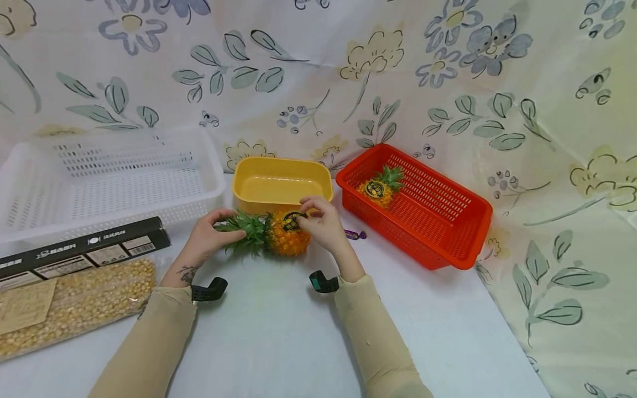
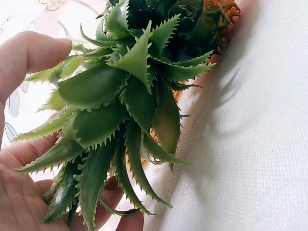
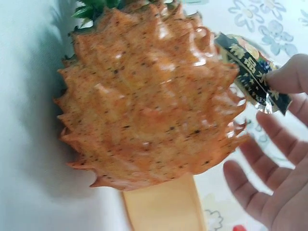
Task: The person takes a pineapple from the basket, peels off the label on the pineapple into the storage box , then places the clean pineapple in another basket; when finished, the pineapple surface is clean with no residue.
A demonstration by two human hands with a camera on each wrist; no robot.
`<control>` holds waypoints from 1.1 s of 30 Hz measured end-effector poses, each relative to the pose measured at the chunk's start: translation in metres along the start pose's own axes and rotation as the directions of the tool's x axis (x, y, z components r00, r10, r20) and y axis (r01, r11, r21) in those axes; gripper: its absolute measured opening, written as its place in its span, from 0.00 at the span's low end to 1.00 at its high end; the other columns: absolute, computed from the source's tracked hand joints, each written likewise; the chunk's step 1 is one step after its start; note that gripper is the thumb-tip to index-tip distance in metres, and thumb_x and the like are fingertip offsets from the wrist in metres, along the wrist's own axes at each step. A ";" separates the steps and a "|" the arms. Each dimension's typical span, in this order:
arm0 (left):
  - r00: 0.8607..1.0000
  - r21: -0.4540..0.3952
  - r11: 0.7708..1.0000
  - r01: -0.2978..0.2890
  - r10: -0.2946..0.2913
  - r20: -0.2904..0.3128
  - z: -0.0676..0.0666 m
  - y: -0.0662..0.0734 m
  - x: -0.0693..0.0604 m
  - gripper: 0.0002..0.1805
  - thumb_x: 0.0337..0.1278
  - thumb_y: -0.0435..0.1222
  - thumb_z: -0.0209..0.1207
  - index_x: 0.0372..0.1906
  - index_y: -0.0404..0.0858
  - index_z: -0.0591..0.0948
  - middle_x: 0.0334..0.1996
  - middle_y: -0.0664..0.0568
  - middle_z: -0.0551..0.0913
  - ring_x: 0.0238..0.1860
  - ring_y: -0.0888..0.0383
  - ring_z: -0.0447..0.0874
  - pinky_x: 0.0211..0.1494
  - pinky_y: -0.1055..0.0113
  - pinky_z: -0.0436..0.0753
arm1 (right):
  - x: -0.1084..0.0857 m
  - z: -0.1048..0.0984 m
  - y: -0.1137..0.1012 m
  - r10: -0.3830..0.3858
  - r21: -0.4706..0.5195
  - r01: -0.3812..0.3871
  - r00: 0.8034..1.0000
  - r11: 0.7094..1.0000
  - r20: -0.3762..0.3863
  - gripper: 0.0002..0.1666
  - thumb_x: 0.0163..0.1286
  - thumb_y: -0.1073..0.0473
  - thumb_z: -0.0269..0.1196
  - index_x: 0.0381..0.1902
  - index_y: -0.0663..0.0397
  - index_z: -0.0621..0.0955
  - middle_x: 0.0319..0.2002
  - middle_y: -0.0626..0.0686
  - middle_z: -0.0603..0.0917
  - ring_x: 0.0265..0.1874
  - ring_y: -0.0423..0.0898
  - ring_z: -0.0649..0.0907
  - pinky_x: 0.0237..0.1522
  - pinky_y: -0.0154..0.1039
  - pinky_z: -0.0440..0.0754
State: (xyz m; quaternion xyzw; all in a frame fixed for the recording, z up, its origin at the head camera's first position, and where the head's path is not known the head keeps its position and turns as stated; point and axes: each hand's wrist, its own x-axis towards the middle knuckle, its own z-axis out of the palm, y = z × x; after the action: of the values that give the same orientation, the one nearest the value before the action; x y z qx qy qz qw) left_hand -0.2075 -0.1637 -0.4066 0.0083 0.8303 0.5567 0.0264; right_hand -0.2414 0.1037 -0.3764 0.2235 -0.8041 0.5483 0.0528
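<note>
A pineapple (image 1: 288, 243) lies on its side on the white table, its green crown (image 1: 251, 228) pointing left. My left hand (image 1: 209, 237) holds the crown, thumb on the near side and fingers among the spiky leaves (image 2: 96, 122). At the fruit's upper right, my right hand (image 1: 323, 224) pinches the edge of a black-and-gold label (image 3: 252, 72). In the right wrist view the label's outer end stands away from the orange skin (image 3: 149, 106); how much of it still sticks is hidden.
Behind the fruit stands a yellow tub (image 1: 281, 193). A red basket (image 1: 438, 221) at right contains a smaller-looking labelled pineapple (image 1: 380, 188). A purple-wrapped candy (image 1: 355, 235) lies between. Left are a white basket (image 1: 209, 182), a black box (image 1: 99, 249) and a bag of corn kernels (image 1: 99, 293).
</note>
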 end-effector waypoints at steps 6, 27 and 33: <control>1.000 0.006 1.000 -0.009 0.009 -0.003 0.000 0.001 0.000 0.32 0.47 0.41 0.67 0.57 0.34 0.70 0.58 0.38 0.70 0.57 0.45 0.64 0.56 0.52 0.66 | -0.003 -0.009 -0.011 -0.155 -0.022 0.155 0.988 0.988 0.003 0.02 0.56 0.69 0.62 0.29 0.63 0.79 0.43 0.60 0.79 0.46 0.49 0.75 0.51 0.51 0.75; 1.000 0.027 1.000 -0.013 0.013 -0.002 -0.002 -0.002 -0.001 0.31 0.47 0.42 0.67 0.56 0.35 0.70 0.56 0.38 0.70 0.57 0.45 0.64 0.56 0.53 0.66 | 0.072 -0.030 0.007 0.054 -0.885 0.105 0.988 0.454 0.145 0.11 0.62 0.58 0.59 0.40 0.48 0.85 0.39 0.51 0.80 0.38 0.50 0.75 0.42 0.45 0.76; 1.000 0.028 1.000 -0.008 0.007 0.003 -0.001 0.000 0.000 0.32 0.47 0.42 0.67 0.57 0.35 0.70 0.57 0.38 0.70 0.57 0.45 0.64 0.57 0.52 0.65 | 0.083 -0.030 0.010 0.226 -0.907 0.100 0.952 0.408 0.206 0.04 0.60 0.56 0.64 0.33 0.46 0.85 0.34 0.50 0.78 0.36 0.49 0.71 0.44 0.46 0.73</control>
State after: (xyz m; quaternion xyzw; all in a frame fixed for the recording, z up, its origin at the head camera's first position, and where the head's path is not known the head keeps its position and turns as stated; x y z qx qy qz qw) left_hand -0.2073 -0.1650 -0.4062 0.0125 0.8378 0.5452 0.0254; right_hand -0.3246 0.1089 -0.3453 0.2075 -0.9778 -0.0153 0.0232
